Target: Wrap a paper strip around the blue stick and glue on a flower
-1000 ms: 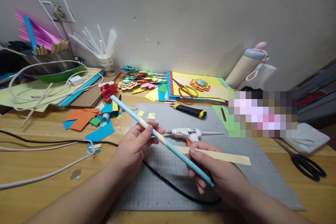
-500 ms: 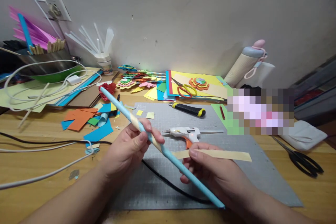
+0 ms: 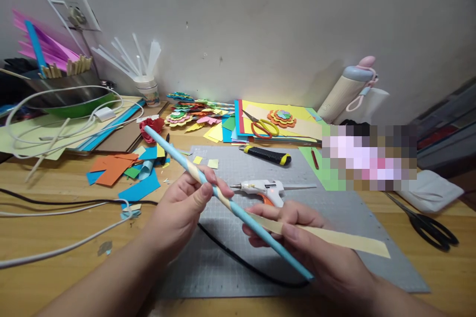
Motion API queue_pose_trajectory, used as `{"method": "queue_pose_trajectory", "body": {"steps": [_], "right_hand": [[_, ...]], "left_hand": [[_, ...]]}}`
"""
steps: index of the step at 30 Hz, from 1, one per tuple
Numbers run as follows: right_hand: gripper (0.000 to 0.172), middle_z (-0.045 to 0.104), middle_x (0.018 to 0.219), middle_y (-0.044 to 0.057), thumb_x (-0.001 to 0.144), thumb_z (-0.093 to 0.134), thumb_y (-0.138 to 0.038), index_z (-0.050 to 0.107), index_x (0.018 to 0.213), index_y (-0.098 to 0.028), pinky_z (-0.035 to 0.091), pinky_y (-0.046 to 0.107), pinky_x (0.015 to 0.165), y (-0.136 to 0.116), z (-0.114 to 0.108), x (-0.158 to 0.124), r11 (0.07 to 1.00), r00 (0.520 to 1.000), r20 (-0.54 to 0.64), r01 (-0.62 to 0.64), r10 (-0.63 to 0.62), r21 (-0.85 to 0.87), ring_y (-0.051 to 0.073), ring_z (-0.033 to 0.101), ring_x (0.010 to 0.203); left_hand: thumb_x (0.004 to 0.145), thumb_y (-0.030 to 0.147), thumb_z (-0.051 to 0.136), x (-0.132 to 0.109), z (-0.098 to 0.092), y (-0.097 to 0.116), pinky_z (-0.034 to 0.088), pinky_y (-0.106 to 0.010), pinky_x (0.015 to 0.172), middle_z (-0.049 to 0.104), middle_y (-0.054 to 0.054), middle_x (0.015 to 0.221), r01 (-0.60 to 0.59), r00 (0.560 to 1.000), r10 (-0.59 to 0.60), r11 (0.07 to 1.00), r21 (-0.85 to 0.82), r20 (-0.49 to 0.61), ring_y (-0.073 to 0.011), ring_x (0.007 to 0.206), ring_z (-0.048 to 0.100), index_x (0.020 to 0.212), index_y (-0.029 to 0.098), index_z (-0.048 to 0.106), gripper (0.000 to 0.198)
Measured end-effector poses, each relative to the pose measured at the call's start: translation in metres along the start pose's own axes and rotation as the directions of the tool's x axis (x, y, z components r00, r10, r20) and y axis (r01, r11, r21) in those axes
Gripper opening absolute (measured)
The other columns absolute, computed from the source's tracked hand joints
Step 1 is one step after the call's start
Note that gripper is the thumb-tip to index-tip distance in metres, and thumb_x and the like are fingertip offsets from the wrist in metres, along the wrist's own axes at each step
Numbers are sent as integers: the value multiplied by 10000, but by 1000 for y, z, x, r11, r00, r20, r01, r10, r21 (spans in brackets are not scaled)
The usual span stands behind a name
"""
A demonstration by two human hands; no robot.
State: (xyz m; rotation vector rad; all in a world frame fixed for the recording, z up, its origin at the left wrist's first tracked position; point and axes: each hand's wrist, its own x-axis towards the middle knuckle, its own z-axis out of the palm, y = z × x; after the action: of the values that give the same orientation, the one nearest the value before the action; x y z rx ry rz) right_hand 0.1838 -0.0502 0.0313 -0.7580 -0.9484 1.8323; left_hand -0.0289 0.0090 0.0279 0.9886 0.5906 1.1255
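A thin light-blue paper stick (image 3: 256, 226) slants across the middle, from upper left down to lower right. My left hand (image 3: 189, 195) pinches it near its middle, thumb on top. Around the stick there winds a cream paper strip (image 3: 345, 238), spiralling past my left fingers. The strip's loose end runs off to the right, pinched between thumb and fingers of my right hand (image 3: 305, 233). Behind the stick a white hot glue gun (image 3: 262, 188) with an orange trigger lies on the grey cutting mat (image 3: 230, 262).
Beyond the glue gun lies a black-and-yellow utility knife (image 3: 266, 154). Black scissors (image 3: 427, 225) rest at the right. Coloured paper scraps (image 3: 115, 163), a red paper flower (image 3: 152, 129) and a white cable (image 3: 74, 247) are on the left. Yellow-handled scissors (image 3: 266, 128) lie on paper sheets at the back.
My right hand has moved right and slightly down along with the strip, whose loose end now reaches further right. The stick's lower end has risen slightly. My left hand keeps its hold.
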Motion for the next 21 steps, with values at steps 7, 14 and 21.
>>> {"method": "queue_pose_trajectory", "body": {"steps": [7, 14, 21], "right_hand": [[183, 694, 1154, 78, 834, 696, -303, 576, 728, -213, 507, 394, 901, 7, 2, 2, 979, 994, -103, 10, -31, -203, 240, 650, 1066], [188, 666, 1092, 64, 828, 699, -297, 580, 715, -208, 566, 295, 695, 9, 7, 5, 979, 981, -180, 38, -76, -202, 213, 668, 963], [202, 672, 900, 59, 870, 577, -423, 644, 859, -233, 487, 315, 635, -6, -14, 10, 677, 946, -221, -1, -238, -736, 196, 618, 751]], "left_hand": [[731, 349, 772, -2, 6, -6, 472, -268, 712, 720, -7, 820, 49, 967, -33, 997, 59, -252, -146, 741, 611, 875, 234, 669, 211], [730, 323, 754, -7, 14, -13, 469, -319, 814, 720, -34, 752, 257, 966, -254, 947, 193, -40, -183, 783, 636, 825, 202, 751, 154], [732, 337, 728, -6, 10, -4, 462, -293, 730, 686, -24, 728, 213, 968, -159, 928, 305, -193, -174, 735, 598, 775, 207, 739, 137]]}}
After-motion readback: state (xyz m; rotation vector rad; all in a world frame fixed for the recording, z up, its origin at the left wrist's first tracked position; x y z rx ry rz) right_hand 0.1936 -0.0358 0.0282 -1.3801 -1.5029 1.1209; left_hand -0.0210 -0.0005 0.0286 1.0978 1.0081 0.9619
